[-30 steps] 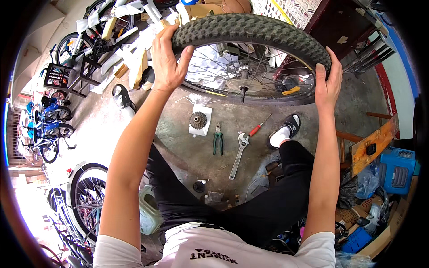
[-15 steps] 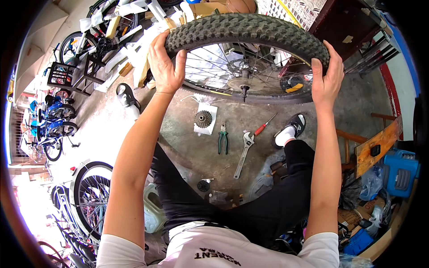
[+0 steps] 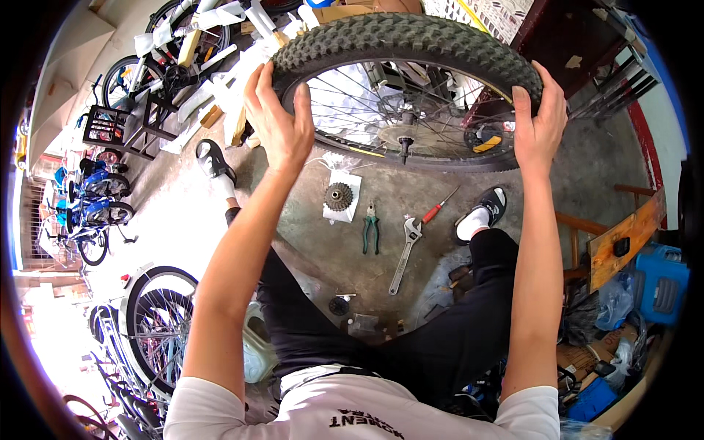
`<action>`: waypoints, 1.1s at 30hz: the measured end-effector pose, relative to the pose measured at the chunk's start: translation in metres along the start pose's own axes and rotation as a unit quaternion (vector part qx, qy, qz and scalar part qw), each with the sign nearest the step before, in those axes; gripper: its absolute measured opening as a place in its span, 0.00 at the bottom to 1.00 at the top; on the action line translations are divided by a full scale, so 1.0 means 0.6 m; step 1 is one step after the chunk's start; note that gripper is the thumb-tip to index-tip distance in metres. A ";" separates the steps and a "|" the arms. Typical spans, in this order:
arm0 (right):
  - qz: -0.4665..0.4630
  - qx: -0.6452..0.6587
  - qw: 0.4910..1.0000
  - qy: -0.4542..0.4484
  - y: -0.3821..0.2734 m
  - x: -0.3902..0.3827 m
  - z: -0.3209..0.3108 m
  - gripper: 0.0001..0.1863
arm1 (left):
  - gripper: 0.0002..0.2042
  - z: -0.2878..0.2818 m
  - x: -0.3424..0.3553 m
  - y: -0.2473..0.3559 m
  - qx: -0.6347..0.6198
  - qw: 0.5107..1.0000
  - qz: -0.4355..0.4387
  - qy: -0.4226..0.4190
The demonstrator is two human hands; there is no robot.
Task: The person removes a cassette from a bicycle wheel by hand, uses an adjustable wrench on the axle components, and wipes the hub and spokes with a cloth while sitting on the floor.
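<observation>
A bicycle wheel [image 3: 411, 45] with a black knobby tyre stands tilted before me, its spokes and axle [image 3: 405, 147] facing my way. My left hand [image 3: 282, 132] is at the tyre's left side, fingers along the outside and thumb on the inner side. At the right side my right hand [image 3: 539, 125] grips the tyre the same way. On the floor between my feet lie a sprocket cluster [image 3: 338, 196] on white paper, green-handled pliers [image 3: 370, 231], an adjustable wrench [image 3: 405, 253] and a red-handled screwdriver [image 3: 440, 205].
Several bicycles [image 3: 158, 323] stand at the left, with a dark stool frame [image 3: 136, 121] farther back. At the right are a wooden stool [image 3: 623, 238], a blue case [image 3: 660, 282] and piled plastic bags. A small round black part [image 3: 339, 305] lies near my legs.
My left hand has shifted slightly down and inward along the tyre, its fingers loosening. The wheel's top edge sits a little higher in view. My right hand keeps its place on the tyre.
</observation>
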State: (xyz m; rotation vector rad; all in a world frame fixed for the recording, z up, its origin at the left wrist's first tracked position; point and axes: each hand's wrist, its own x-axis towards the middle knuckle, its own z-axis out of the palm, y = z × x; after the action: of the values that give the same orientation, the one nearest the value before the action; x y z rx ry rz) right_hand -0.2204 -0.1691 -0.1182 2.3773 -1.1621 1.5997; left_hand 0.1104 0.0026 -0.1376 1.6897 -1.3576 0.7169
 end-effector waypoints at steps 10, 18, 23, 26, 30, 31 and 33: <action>0.005 -0.028 1.000 0.013 -0.011 0.014 0.017 0.30 | 0.24 0.052 -0.186 0.090 -0.095 0.970 -0.161 -0.156; 0.010 -0.017 0.997 -0.073 -0.042 0.047 -0.028 0.28 | 0.22 -0.003 -0.419 0.151 -0.197 0.839 -0.351 -0.366; -0.039 0.035 0.989 -0.137 -0.056 0.039 -0.046 0.30 | 0.26 -0.065 -0.472 0.092 -0.139 0.845 -0.391 -0.337; 0.097 0.112 0.966 -0.211 -0.044 0.016 -0.082 0.33 | 0.33 -0.069 -0.306 0.035 -0.009 0.902 -0.362 -0.234; 0.117 0.141 0.954 -0.239 -0.044 -0.002 -0.103 0.34 | 0.43 -0.089 -0.062 -0.017 0.024 0.992 -0.088 -0.083; 0.116 0.134 0.955 -0.238 -0.045 -0.002 -0.110 0.34 | 0.44 -0.096 -0.016 -0.019 0.018 0.996 -0.032 -0.084; 0.080 0.164 0.954 -0.238 -0.042 -0.010 -0.115 0.35 | 0.47 -0.105 0.049 -0.020 -0.017 0.986 0.087 -0.143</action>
State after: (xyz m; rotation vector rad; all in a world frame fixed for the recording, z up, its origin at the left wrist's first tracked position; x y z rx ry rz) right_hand -0.2597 -0.1182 -0.0823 3.0846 -1.2672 1.3894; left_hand 0.1336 0.0437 -0.0855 1.7096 -1.7233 0.5580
